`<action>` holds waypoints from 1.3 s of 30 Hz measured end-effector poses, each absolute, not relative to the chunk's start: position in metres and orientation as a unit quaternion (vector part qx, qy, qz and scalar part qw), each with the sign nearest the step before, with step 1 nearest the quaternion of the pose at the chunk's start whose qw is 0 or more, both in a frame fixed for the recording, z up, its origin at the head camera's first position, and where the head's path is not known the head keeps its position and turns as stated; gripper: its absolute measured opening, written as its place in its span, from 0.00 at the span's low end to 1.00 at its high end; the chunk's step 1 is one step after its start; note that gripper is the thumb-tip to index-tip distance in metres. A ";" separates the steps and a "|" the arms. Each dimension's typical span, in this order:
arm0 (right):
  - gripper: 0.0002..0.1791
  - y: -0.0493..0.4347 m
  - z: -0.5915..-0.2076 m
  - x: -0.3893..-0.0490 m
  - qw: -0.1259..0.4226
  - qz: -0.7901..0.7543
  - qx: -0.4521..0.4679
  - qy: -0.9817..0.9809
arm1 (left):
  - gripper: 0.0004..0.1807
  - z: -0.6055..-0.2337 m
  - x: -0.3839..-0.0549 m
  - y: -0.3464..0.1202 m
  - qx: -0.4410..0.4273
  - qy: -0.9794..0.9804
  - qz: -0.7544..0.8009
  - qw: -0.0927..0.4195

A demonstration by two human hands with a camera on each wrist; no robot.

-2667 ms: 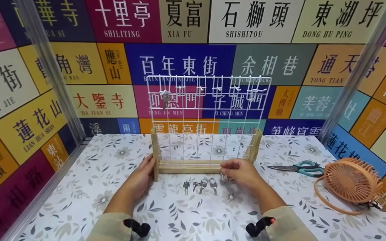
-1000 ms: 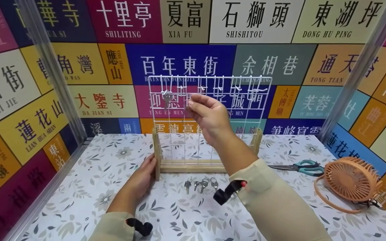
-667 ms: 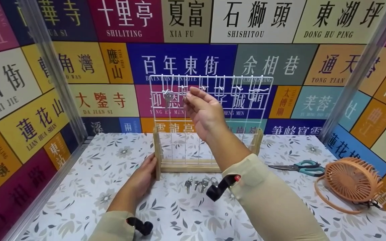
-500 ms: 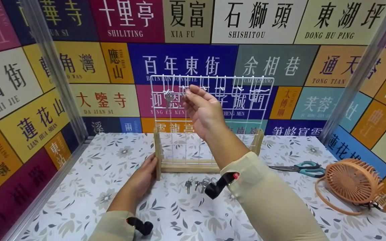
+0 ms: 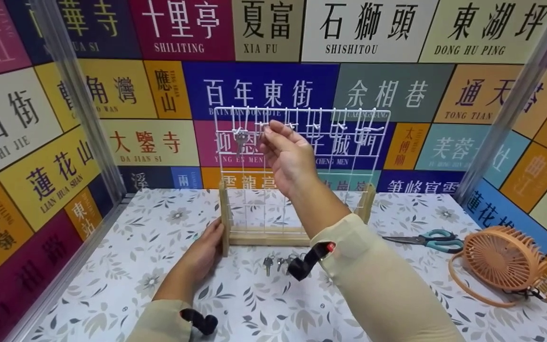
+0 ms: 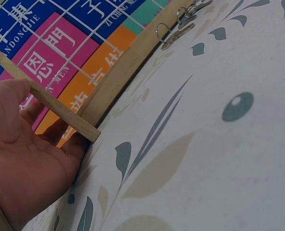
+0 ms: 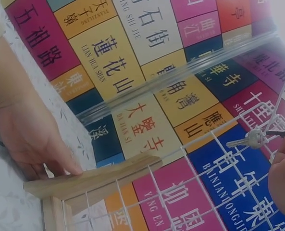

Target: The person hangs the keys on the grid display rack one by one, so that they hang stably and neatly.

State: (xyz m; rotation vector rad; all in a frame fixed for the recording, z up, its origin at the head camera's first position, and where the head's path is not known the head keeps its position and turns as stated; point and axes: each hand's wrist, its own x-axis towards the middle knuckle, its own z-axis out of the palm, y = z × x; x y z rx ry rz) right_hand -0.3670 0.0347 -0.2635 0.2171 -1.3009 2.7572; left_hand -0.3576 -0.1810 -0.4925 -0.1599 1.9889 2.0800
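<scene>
A white wire grid rack [image 5: 302,110] with wooden side posts stands on the table, a row of hooks along its top. My left hand [image 5: 204,249] grips its left wooden post [image 6: 65,113], thumb on one side and fingers behind. My right hand [image 5: 290,154] is raised to the second hook from the left, thumb and index finger pinching a key, mostly hidden by the fingers; a dark bit of it [image 7: 279,132] shows in the right wrist view. Left of those fingertips, a bunch of keys [image 5: 240,138] hangs on the first hook.
Several keys on rings [image 5: 268,265] lie in front of the rack, partly hidden by the right wrist camera [image 5: 302,266]. Teal-handled scissors [image 5: 439,240] and an orange fan [image 5: 501,256] are on the right. Sign-patterned panels [image 5: 259,90] enclose the back and sides.
My right hand has risen from the table beside the keys to the second hook, carrying a key, then edged slightly up and left. My left hand stays on the post.
</scene>
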 end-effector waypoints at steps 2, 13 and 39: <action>0.10 0.037 -0.270 -0.367 0.040 0.899 0.069 -0.430 | 0.32 -0.494 -0.357 -0.181 -0.053 0.685 0.715 0.128; 0.17 0.091 -0.343 -0.355 0.068 0.850 0.091 -0.515 | 0.32 -0.494 -0.359 -0.180 -0.038 0.681 0.720 0.126; 0.11 0.170 -0.470 -0.362 0.001 0.768 -0.006 -0.641 | 0.31 -0.498 -0.358 -0.184 -0.040 0.683 0.717 0.132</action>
